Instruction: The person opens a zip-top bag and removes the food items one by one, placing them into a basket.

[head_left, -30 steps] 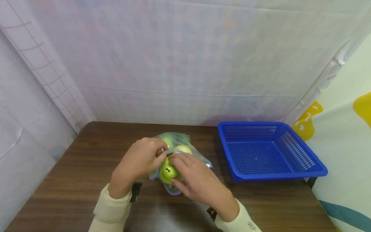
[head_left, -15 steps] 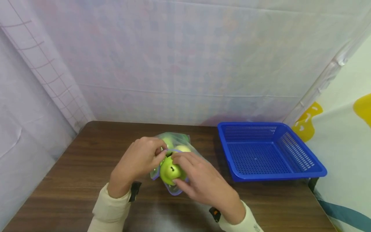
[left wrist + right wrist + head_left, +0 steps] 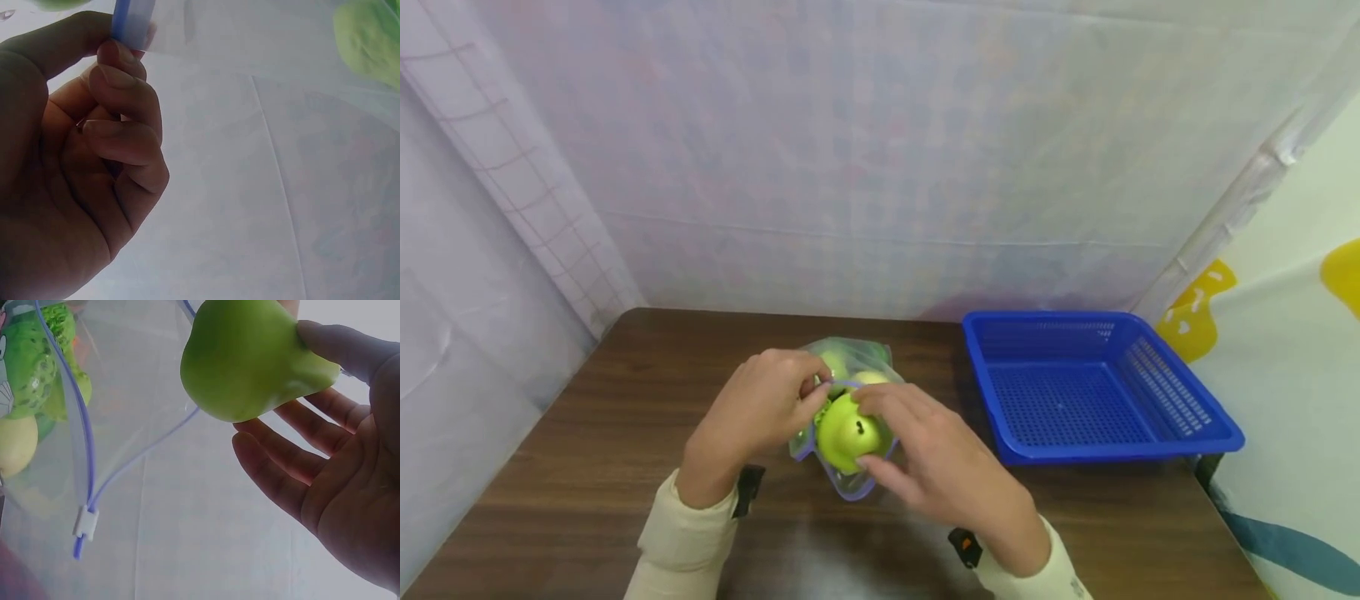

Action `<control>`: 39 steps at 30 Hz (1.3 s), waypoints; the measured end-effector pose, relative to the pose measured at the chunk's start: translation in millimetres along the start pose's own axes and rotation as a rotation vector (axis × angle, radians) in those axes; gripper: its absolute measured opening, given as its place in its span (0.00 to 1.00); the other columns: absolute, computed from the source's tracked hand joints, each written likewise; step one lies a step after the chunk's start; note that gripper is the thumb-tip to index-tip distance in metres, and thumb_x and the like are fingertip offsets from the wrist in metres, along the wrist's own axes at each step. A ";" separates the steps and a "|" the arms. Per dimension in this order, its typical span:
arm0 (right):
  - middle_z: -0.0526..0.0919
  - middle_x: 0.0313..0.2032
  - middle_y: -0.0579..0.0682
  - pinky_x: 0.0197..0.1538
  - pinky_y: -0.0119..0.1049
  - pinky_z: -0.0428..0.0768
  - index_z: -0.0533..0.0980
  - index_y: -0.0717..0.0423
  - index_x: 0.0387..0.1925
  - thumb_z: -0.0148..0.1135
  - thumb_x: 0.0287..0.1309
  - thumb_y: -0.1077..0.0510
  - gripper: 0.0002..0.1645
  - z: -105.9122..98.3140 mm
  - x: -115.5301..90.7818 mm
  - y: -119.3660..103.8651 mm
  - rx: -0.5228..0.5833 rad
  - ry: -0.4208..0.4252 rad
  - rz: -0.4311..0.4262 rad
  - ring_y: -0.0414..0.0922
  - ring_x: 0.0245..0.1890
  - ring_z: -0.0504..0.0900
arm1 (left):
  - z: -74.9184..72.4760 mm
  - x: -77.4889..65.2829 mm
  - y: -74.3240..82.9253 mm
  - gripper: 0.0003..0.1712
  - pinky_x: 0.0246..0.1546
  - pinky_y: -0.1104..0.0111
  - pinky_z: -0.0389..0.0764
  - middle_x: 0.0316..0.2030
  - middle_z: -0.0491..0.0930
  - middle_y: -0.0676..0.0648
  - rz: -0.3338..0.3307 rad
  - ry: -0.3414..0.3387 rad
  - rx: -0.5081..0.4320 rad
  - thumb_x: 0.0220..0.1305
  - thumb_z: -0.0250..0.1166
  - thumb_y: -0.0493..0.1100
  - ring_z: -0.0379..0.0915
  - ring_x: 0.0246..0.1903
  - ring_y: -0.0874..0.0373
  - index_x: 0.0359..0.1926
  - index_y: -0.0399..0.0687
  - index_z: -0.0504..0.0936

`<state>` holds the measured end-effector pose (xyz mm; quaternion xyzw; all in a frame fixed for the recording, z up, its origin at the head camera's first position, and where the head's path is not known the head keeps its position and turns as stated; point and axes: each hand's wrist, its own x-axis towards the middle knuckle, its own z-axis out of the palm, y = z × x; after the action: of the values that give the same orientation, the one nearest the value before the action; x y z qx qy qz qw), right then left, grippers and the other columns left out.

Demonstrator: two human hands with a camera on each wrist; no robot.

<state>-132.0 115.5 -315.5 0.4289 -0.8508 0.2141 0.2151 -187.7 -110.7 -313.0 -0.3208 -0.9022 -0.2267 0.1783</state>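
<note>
A green pear (image 3: pixel 848 435) with a dark stem sits at the mouth of a clear zip bag (image 3: pixel 851 492) edged in purple. My right hand (image 3: pixel 951 462) grips the pear from the right, thumb on one side and fingers on the other; the right wrist view shows the pear (image 3: pixel 244 359) between them. At the bag's left rim, my left hand (image 3: pixel 767 400) pinches the edge, seen as a blue strip (image 3: pixel 130 22) in the left wrist view. More green produce (image 3: pixel 31 369) and a pale round piece (image 3: pixel 15 447) show through the bag, beside its white slider (image 3: pixel 85 523).
To the right, a blue perforated basket (image 3: pixel 1063 404) stands on the dark wooden table (image 3: pixel 587 433), near its right edge. A pale curtain (image 3: pixel 880 167) hangs behind the table, with more cloth at both sides.
My right hand has drawn the pear slightly up and to the right, so more of it shows above the bag's rim. The left hand keeps its pinch on the rim almost unmoved.
</note>
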 end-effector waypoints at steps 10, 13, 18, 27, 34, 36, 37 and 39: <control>0.80 0.57 0.53 0.56 0.47 0.80 0.74 0.59 0.53 0.70 0.54 0.52 0.27 -12.9 -12.6 20.0 0.046 0.035 0.037 0.45 0.57 0.75 | 1.5 -0.9 2.5 0.05 0.15 0.70 0.66 0.15 0.71 0.55 -0.031 -0.025 0.018 0.57 0.67 0.38 0.61 0.15 0.65 0.32 0.44 0.89; 0.80 0.57 0.53 0.56 0.48 0.79 0.74 0.59 0.53 0.70 0.54 0.53 0.27 -19.1 -15.0 26.2 0.062 0.035 0.037 0.45 0.57 0.75 | 1.8 -0.2 3.3 0.04 0.14 0.70 0.66 0.14 0.71 0.56 -0.036 -0.028 0.022 0.57 0.67 0.38 0.61 0.15 0.65 0.31 0.45 0.88; 0.80 0.57 0.53 0.58 0.50 0.78 0.73 0.59 0.54 0.71 0.53 0.54 0.28 -30.5 -19.4 36.7 0.082 0.023 0.063 0.45 0.58 0.74 | 2.6 -0.9 4.0 0.05 0.15 0.70 0.66 0.15 0.71 0.56 -0.042 -0.025 0.018 0.56 0.66 0.37 0.61 0.15 0.65 0.31 0.45 0.89; 0.80 0.54 0.53 0.52 0.50 0.79 0.71 0.59 0.56 0.71 0.54 0.56 0.29 -54.3 -11.0 72.3 -0.013 0.011 0.123 0.45 0.53 0.76 | 2.8 1.7 4.9 0.06 0.15 0.69 0.69 0.14 0.72 0.56 -0.031 -0.017 0.021 0.56 0.65 0.37 0.61 0.14 0.65 0.31 0.45 0.89; 0.81 0.51 0.57 0.50 0.55 0.80 0.72 0.62 0.55 0.72 0.55 0.57 0.28 -66.1 -6.9 102.5 -0.073 -0.045 0.193 0.50 0.51 0.78 | 5.9 2.9 5.6 0.05 0.13 0.70 0.68 0.14 0.72 0.56 -0.022 -0.011 0.008 0.55 0.66 0.37 0.61 0.14 0.65 0.31 0.44 0.89; 0.81 0.51 0.57 0.49 0.55 0.80 0.72 0.62 0.55 0.71 0.55 0.57 0.28 -68.5 -7.9 109.7 -0.075 -0.069 0.208 0.50 0.50 0.78 | 6.5 2.6 5.8 0.05 0.13 0.70 0.68 0.14 0.72 0.55 -0.024 -0.011 0.004 0.55 0.66 0.37 0.61 0.14 0.65 0.31 0.43 0.89; 0.81 0.51 0.57 0.48 0.54 0.80 0.72 0.62 0.55 0.71 0.55 0.57 0.28 -69.8 -8.5 112.9 -0.075 -0.078 0.216 0.49 0.50 0.78 | 6.4 2.4 6.0 0.05 0.14 0.70 0.68 0.14 0.72 0.55 -0.025 -0.013 0.004 0.55 0.66 0.37 0.61 0.14 0.65 0.31 0.43 0.89; 0.80 0.51 0.58 0.47 0.54 0.81 0.72 0.62 0.55 0.71 0.55 0.57 0.28 -72.4 -9.4 118.7 -0.070 -0.089 0.229 0.49 0.49 0.78 | 6.0 2.1 5.9 0.05 0.14 0.69 0.68 0.14 0.72 0.55 -0.029 -0.017 0.004 0.55 0.67 0.37 0.61 0.14 0.65 0.31 0.43 0.89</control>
<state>-211.3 225.4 -282.9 0.3301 -0.9100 0.1881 0.1662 -186.4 -102.4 -315.2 -0.3094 -0.9086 -0.2248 0.1681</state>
